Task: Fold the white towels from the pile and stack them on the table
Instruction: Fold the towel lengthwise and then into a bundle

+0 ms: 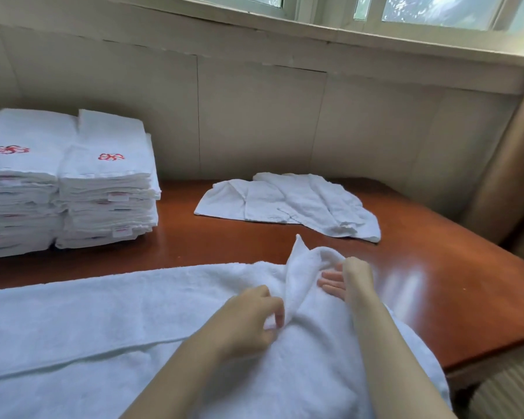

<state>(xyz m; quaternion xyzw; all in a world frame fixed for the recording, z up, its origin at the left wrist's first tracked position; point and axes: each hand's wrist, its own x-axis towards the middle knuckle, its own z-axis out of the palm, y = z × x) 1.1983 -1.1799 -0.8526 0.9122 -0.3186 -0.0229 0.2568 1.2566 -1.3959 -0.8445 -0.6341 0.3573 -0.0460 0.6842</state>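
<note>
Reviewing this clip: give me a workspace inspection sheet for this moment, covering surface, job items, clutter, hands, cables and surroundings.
Surface: glossy reddish-brown wooden table, with glare on its right part.
Job's things: large white towel spread along the near edge, one fold raised; two stacks of folded towels with red emblems, side by side at far left.
Clutter: small white cloths lying loose and overlapping near the wall; whether they belong to the job cannot be told.
Grippers: left hand pinches the raised fold; right hand has straight fingers against that fold.
Cables: nothing seen.
Surroundings: panelled wall behind the table, window above.
</note>
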